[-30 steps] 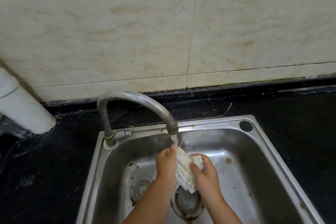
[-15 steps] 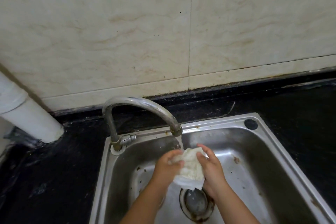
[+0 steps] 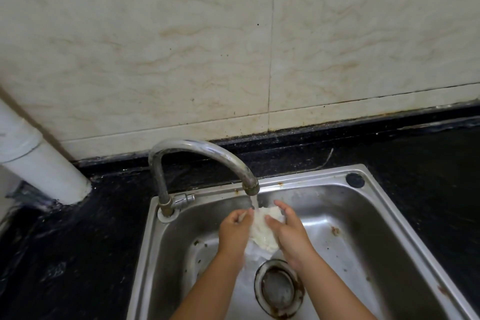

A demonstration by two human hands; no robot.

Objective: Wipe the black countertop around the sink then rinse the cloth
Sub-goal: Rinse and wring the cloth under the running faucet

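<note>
The cloth (image 3: 263,231), white and bunched, sits between my two hands over the sink (image 3: 384,218), right under the tap's (image 3: 207,153) spout where a thin stream of water lands on its far edge. My left hand (image 3: 233,232) is curled round its left side; my right hand (image 3: 288,234) pinches the right side, thumb in front and fingers (image 3: 283,206) wrapped behind. Most of the cloth is covered by my hands, and a wet flap hangs below them. The drain (image 3: 279,288) lies near me, partly behind my right forearm. The sink's near edge and my arms are cut off at the bottom. The black countertop (image 3: 78,241) surrounds the sink; its left part is dark and hard to read. A white pipe (image 3: 39,163) stands at far left, its upper end cut off.
</note>
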